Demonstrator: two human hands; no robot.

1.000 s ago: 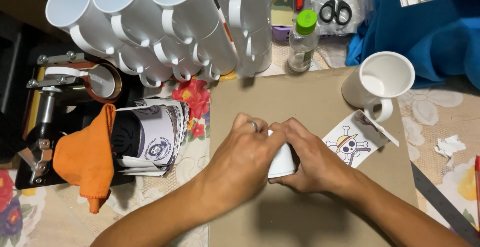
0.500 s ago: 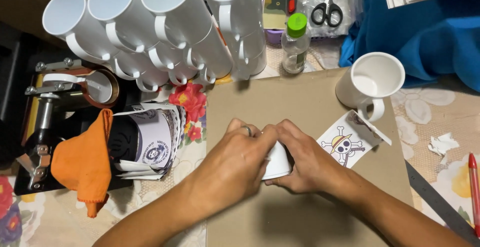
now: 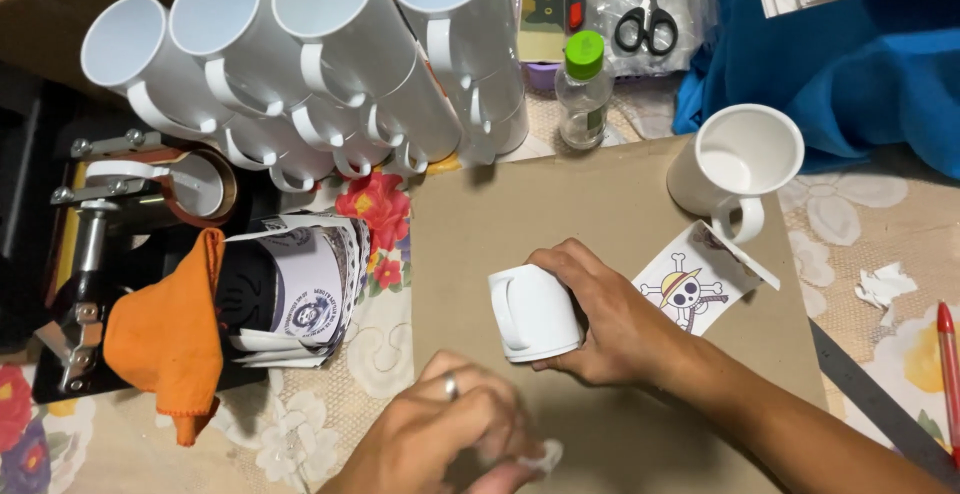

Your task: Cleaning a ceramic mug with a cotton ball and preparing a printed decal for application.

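Note:
My right hand (image 3: 615, 319) grips a white mug (image 3: 532, 314) lying on its side on a brown cardboard sheet (image 3: 560, 204), handle facing left. My left hand (image 3: 450, 429) is low in the view, apart from the mug, with its fingers pinched on a small white scrap (image 3: 545, 456); this hand is blurred. A printed skull-and-hat picture on paper (image 3: 690, 289) lies just right of my right hand. A second white mug (image 3: 738, 159) stands upright beyond it.
Stacked white mugs (image 3: 330, 64) fill the back left. A mug heat press (image 3: 110, 244) with an orange cloth (image 3: 165, 339) and printed papers (image 3: 300, 294) sits at left. A green-capped bottle (image 3: 582, 89), scissors (image 3: 648, 9), blue cloth (image 3: 850, 64), a ruler (image 3: 880, 404) and a red pen (image 3: 948, 374) lie around.
My left hand has let go of the mug and pulled back toward me with a small white scrap. The mug is now uncovered in my right hand.

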